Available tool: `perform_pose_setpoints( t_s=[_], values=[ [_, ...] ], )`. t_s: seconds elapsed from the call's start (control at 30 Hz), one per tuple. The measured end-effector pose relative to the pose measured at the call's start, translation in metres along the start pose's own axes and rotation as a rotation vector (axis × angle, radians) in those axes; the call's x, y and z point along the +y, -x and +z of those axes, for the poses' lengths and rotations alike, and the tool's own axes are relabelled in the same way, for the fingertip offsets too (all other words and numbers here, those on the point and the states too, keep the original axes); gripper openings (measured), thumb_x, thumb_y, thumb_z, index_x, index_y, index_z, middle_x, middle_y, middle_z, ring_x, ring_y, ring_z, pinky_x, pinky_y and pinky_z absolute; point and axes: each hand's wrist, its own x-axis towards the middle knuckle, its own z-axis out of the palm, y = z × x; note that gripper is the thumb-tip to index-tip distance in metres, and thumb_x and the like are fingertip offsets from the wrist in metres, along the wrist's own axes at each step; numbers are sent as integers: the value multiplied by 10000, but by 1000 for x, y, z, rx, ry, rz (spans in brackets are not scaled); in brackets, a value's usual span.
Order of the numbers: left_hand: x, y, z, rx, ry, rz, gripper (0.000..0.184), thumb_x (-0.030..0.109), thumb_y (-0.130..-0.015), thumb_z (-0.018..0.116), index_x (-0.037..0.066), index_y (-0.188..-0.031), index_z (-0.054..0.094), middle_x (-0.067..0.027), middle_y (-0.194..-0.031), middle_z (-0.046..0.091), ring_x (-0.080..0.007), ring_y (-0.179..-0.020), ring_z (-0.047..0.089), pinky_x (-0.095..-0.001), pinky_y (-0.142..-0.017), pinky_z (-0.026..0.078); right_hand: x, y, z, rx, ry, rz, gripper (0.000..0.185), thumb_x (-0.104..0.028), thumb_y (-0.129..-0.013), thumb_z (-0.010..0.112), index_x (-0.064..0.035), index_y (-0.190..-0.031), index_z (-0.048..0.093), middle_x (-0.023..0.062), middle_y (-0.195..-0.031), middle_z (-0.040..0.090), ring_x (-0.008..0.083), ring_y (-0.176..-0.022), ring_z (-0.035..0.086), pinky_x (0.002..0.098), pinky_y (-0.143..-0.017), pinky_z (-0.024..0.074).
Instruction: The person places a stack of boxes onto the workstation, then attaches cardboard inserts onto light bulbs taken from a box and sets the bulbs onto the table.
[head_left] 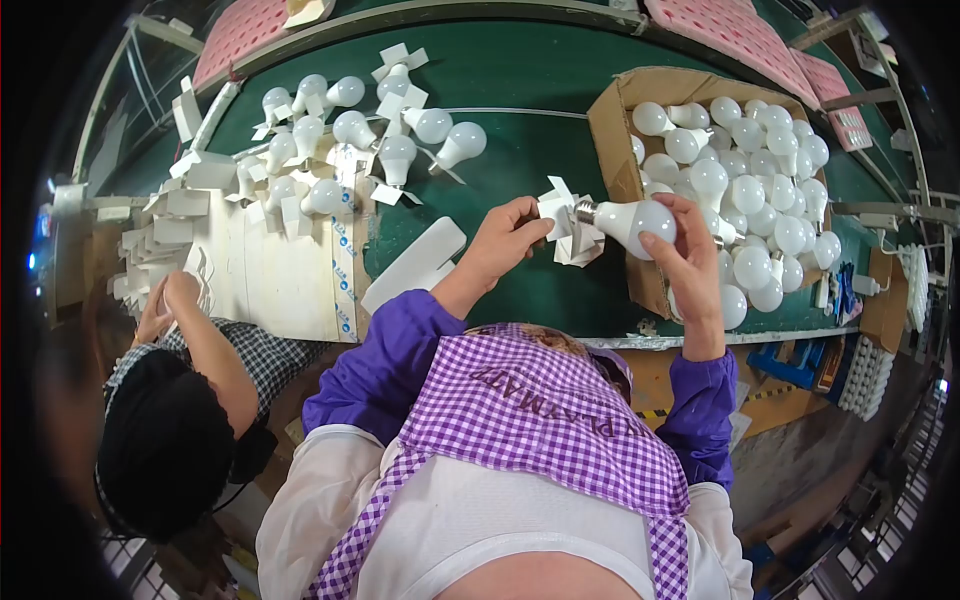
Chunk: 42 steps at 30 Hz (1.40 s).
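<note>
My right hand (692, 255) grips a light bulb (632, 226) by its white dome, thumb on one side and fingers on the other. The bulb lies sideways, its metal screw base pointing left. At that base is a folded white card sleeve (572, 232) with flaps sticking out; whether the base is inside it I cannot tell. My left hand (508, 240) pinches the left edge of the sleeve between thumb and fingers. Just right of my right hand stands a cardboard box (612, 150) full of similar bulbs (747, 194).
Several bulbs with white card pieces (397, 155) stand at the left of the green table (520, 85). Flat white card (415, 262) lies near my left forearm. A co-worker (165, 440) sits at the left, hands by stacked card sleeves (160, 240). Pink perforated trays (730, 45) line the back.
</note>
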Motion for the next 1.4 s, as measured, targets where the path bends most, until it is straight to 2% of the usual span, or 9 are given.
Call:
perform_pose_setpoints(
  t_s=[0.4, 0.5, 0.63, 0.73, 0.8, 0.87, 0.97, 1.23, 1.4],
  values=[
    [3, 35, -28, -137, 198, 148, 240, 216, -947, 483, 18, -1051, 571, -54, -995, 595, -142, -947, 570, -315, -892, 466, 16, -10, 37, -171, -172, 162, 389, -74, -817, 617, -18, -1182, 497, 73, -1063, 560, 152, -959, 550, 278, -817, 459],
    [2, 42, -37, -123, 751, 32, 318, 267, -969, 427, 5, -1106, 544, -76, -1044, 587, -156, -992, 563, -316, -922, 450, 18, -13, 42, -205, -295, 221, 378, -74, -826, 610, -16, -1182, 495, 76, -1070, 559, 153, -953, 554, 276, -766, 486],
    [-17, 42, -32, 120, 277, 129, 278, 111, -915, 519, -14, -1164, 526, -73, -1032, 603, -131, -952, 561, -263, -839, 444, 36, -16, 67, -184, -245, 249, 386, -135, -838, 625, -10, -1180, 497, 87, -1061, 558, 160, -925, 568, 279, -716, 511],
    [-38, 36, -43, 258, 384, 131, 299, 28, -851, 560, -21, -1145, 544, -54, -1003, 612, -111, -892, 566, -248, -775, 443, 38, -25, 71, -368, 48, 186, 434, -166, -831, 641, -28, -1219, 505, 98, -1094, 571, 192, -919, 588, 300, -787, 490],
    [-44, 34, -54, 326, 381, 196, 288, 39, -850, 568, -22, -1130, 552, -47, -982, 615, -106, -871, 570, -244, -760, 448, 41, -51, 48, -174, 355, -245, 426, -194, -808, 645, -111, -1213, 546, 100, -1092, 611, 227, -875, 615, 337, -785, 478],
    [-45, 47, -75, 472, 377, 235, 279, 53, -854, 581, -15, -1123, 559, -31, -939, 615, -87, -835, 563, -230, -732, 444, 5, -80, 18, 104, 585, -67, 414, -156, -786, 645, -73, -1182, 554, 154, -1096, 596, 274, -967, 585, 332, -830, 457],
    [-47, 59, -117, 669, 422, 264, 252, 74, -869, 578, 1, -1110, 571, -4, -910, 607, -68, -806, 546, -220, -710, 435, 34, -149, -69, 12, 1425, -386, 482, -103, -733, 651, -79, -1198, 528, 153, -1243, 509, 373, -1123, 471, 427, -965, 368],
    [-98, 120, -253, 1189, 446, 483, 195, 28, -863, 524, -1, -1044, 590, -40, -920, 630, -99, -787, 591, -227, -675, 471, 77, -200, -105, -364, 1648, -168, 454, 53, -672, 568, -57, -1111, 537, 169, -1093, 523, 376, -1038, 487, 456, -891, 415],
    [-148, 172, -303, 1155, 439, 215, 231, 4, -824, 515, 10, -1046, 580, -51, -922, 620, -140, -804, 598, -260, -679, 477, 106, -214, -110, -351, 1800, -253, 392, 81, -693, 519, -38, -1065, 551, 189, -1058, 534, 368, -998, 515, 432, -864, 431]
  ],
)
